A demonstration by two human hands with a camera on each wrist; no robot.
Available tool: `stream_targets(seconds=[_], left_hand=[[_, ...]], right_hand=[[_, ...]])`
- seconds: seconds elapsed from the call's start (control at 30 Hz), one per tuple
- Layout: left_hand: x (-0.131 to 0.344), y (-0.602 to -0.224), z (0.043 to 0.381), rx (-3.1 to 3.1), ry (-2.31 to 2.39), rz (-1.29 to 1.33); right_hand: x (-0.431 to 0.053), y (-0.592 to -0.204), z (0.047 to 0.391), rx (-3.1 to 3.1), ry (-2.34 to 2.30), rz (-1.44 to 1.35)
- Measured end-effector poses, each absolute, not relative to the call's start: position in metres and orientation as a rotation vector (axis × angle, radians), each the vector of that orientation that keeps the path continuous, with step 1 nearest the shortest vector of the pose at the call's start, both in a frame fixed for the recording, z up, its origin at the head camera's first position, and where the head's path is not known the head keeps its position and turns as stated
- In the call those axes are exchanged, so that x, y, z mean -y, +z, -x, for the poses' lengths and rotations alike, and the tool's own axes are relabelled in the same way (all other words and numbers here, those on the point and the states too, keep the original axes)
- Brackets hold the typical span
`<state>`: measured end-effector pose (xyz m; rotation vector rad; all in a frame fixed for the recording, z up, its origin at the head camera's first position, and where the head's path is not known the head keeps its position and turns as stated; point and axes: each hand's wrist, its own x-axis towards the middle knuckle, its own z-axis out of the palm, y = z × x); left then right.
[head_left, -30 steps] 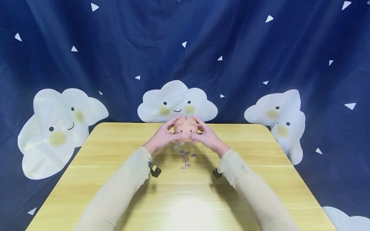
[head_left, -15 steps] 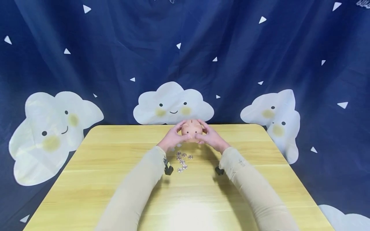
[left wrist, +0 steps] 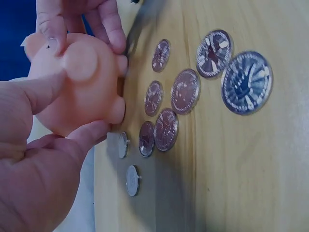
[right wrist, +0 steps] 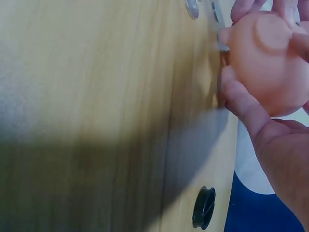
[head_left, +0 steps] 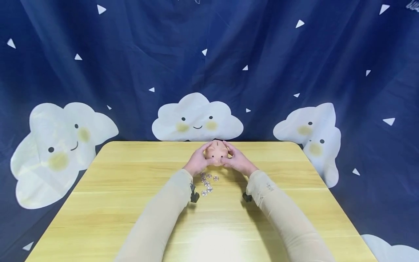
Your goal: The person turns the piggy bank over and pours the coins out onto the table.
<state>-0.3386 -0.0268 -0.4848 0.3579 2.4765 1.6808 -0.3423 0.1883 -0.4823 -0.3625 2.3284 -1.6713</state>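
Note:
A pink piggy bank [head_left: 216, 150] is held between both hands near the back edge of the table, its eyes facing the head camera and its coin slot on top. My left hand [head_left: 198, 161] grips one side, the thumb on the face beside the snout. My right hand [head_left: 241, 162] grips the other side the same way. In the left wrist view the piggy bank [left wrist: 82, 87] has its short feet close over the table. Several silvery coins [left wrist: 186, 91] lie flat in front of it, some overlapping. Part of the group is hidden behind the left hand in the head view.
The wooden table [head_left: 131, 203] ends just behind the piggy bank. A small black round piece with a grooved rim [right wrist: 204, 208] stands near the back edge in the right wrist view. A dark blue curtain [head_left: 183, 43] with clouds hangs behind.
Both hands have carried the piggy bank rightward, then lowered it closer to the table, its slot turning more into view. The coins stay where they lie. The head view has shifted slightly.

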Motion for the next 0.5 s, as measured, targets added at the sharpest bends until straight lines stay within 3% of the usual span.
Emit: stream_targets(seconds=[0.27, 0.5], left_hand=[[0.044, -0.486, 0.339, -2.628, 1.52, -0.296], [0.129, -0.482, 0.333, -2.792, 1.327, -0.318]], right_hand=[[-0.193, -0.483, 0.338, -2.552, -1.502, 0.419], [-0.243, -0.47, 0.327, -2.653, -1.401, 0.345]])
